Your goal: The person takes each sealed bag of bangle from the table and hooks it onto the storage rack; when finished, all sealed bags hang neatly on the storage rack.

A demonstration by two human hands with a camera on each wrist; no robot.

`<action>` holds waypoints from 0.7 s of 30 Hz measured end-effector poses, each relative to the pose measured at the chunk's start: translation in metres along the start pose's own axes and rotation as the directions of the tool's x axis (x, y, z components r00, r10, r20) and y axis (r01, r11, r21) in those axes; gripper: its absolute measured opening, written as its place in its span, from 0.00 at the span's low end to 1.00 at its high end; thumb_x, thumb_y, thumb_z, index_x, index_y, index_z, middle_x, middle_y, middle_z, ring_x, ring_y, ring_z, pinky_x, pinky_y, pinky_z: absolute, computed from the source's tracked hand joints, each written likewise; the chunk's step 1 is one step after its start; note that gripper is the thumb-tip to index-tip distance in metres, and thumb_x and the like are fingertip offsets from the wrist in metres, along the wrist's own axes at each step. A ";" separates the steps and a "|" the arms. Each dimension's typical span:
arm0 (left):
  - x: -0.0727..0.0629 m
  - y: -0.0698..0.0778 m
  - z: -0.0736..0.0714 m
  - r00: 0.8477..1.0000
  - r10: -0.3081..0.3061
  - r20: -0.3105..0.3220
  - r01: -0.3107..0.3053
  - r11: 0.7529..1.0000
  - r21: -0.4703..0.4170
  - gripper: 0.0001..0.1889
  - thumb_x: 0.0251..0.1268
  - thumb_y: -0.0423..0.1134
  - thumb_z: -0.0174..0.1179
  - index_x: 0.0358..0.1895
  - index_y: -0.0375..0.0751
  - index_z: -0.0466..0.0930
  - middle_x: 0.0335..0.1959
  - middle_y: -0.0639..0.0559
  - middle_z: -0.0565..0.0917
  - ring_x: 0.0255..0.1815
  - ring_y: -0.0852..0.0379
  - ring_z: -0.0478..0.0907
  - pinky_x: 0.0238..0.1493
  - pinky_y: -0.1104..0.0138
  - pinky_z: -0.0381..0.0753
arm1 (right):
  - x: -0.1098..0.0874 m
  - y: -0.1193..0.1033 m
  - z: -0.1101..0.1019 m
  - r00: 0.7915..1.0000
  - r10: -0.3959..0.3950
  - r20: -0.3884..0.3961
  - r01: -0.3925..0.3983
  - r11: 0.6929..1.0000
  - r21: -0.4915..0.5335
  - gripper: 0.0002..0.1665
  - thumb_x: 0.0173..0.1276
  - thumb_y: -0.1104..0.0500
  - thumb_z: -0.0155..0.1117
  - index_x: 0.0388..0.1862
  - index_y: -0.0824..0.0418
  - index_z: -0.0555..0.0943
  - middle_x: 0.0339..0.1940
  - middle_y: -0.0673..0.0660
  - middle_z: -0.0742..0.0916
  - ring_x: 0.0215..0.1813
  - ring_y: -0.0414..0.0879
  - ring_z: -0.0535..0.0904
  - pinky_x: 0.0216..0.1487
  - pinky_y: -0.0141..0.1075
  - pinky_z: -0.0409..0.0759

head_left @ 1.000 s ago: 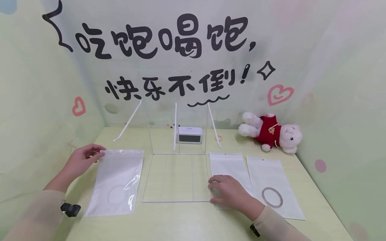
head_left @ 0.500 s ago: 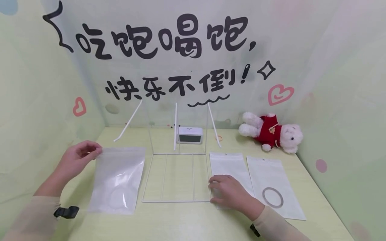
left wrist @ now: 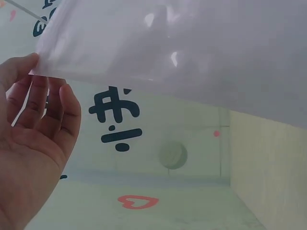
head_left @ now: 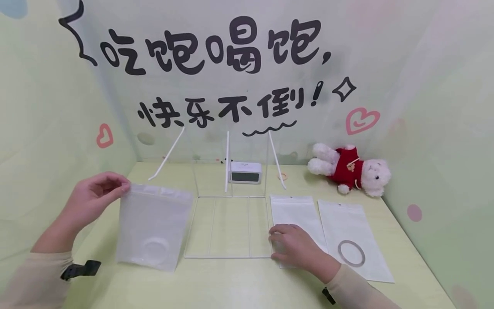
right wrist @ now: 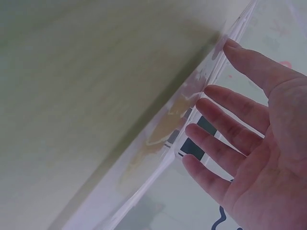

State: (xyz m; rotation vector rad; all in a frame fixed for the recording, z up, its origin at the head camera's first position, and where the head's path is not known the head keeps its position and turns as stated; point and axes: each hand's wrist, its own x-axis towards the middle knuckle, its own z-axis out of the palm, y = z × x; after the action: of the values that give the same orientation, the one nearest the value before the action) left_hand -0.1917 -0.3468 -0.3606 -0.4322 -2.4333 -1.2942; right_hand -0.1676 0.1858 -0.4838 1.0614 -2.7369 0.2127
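Observation:
My left hand pinches the upper left corner of a translucent white zip bag between thumb and fingers. The bag hangs tilted, and a pale ring shows through its lower part. In the left wrist view the thumb lies on the corner of the bag. My right hand rests over a second white bag beside the right edge of a white wire rack. Its fingers look loosely extended in the right wrist view; whether they touch the bag or the rack I cannot tell.
A third white bag with a grey ring on it lies farther right. Three white hooks, including the middle hook, jut from the rack. Behind are a small digital clock, an orange band and a plush bear.
My left hand has lifted the top of the left bag off the table, and the bag has tilted up and shifted slightly right. The right hand has stayed in place.

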 end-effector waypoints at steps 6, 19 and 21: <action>-0.002 0.023 -0.003 0.996 0.086 0.024 -0.084 0.994 -0.065 0.11 0.62 0.17 0.64 0.44 0.32 0.84 0.38 0.60 0.87 0.33 0.64 0.81 0.34 0.80 0.82 | 0.001 0.000 -0.001 1.000 -0.010 0.005 0.010 1.000 0.007 0.22 0.53 0.47 0.82 0.44 0.54 0.89 0.53 0.50 0.88 0.56 0.48 0.85 0.58 0.47 0.84; 0.001 0.063 -0.005 0.890 0.452 -0.064 -0.412 0.735 -0.539 0.12 0.52 0.05 0.57 0.39 0.13 0.79 0.39 0.41 0.87 0.44 0.53 0.82 0.41 0.74 0.83 | 0.001 0.001 0.001 0.999 -0.031 -0.018 0.031 0.999 -0.019 0.21 0.51 0.46 0.81 0.42 0.54 0.89 0.51 0.50 0.88 0.55 0.48 0.84 0.59 0.46 0.84; 0.002 0.069 -0.006 0.878 0.470 -0.090 -0.433 0.703 -0.565 0.09 0.53 0.06 0.58 0.39 0.11 0.78 0.39 0.40 0.87 0.43 0.52 0.82 0.39 0.73 0.82 | 0.002 0.001 0.001 0.999 -0.036 -0.025 0.036 0.999 -0.014 0.21 0.51 0.47 0.81 0.42 0.54 0.89 0.51 0.50 0.88 0.55 0.48 0.84 0.59 0.46 0.84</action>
State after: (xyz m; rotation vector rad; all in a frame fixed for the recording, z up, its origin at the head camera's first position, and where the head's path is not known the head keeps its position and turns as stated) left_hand -0.1631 -0.3152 -0.3064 -1.1646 -1.7422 -1.7585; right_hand -0.1697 0.1856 -0.4840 1.0957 -2.6912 0.2001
